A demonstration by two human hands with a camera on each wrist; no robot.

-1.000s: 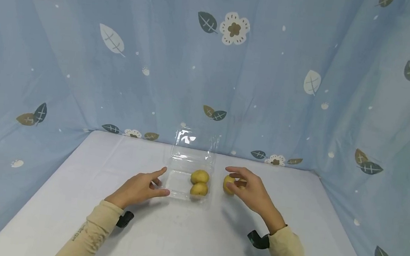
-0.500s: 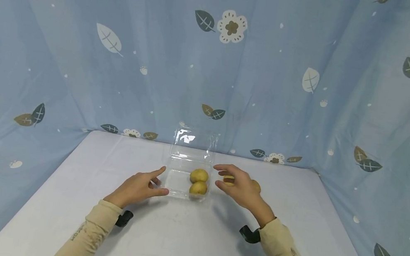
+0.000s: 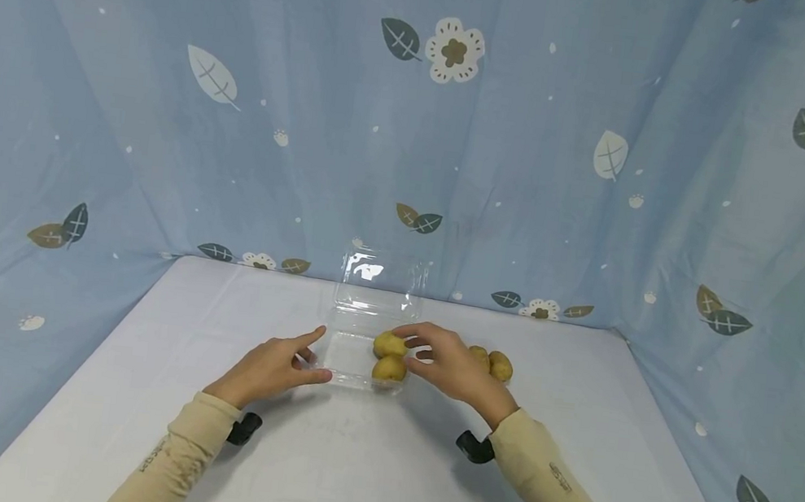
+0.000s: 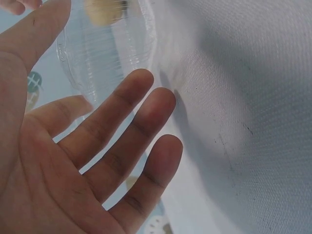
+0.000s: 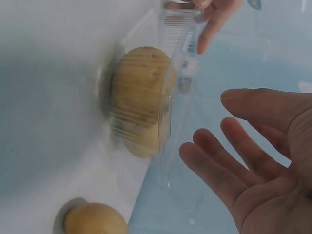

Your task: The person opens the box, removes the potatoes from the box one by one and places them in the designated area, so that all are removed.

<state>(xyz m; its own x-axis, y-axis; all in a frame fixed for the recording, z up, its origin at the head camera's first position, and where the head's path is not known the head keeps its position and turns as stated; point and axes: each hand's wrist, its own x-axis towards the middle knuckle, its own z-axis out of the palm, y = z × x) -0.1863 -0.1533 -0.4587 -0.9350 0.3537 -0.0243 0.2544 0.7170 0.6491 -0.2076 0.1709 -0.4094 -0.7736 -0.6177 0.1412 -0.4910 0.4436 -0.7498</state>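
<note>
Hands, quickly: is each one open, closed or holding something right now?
Left hand: open, holding nothing, beside the clear container.
Right hand: open, holding nothing, by the two potatoes in the container.

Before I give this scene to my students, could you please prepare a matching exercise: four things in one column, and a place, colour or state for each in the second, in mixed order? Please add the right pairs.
Column one
1. Left hand
2. Right hand
3. Clear container
4. Background cloth

Column two (sides as in the head view)
A. Open, with two potatoes inside
B. Near the container's left side
C. Blue, with leaves and flowers
D. Near the container's right side, holding nothing

Right pairs
1-B, 2-D, 3-A, 4-C
</note>
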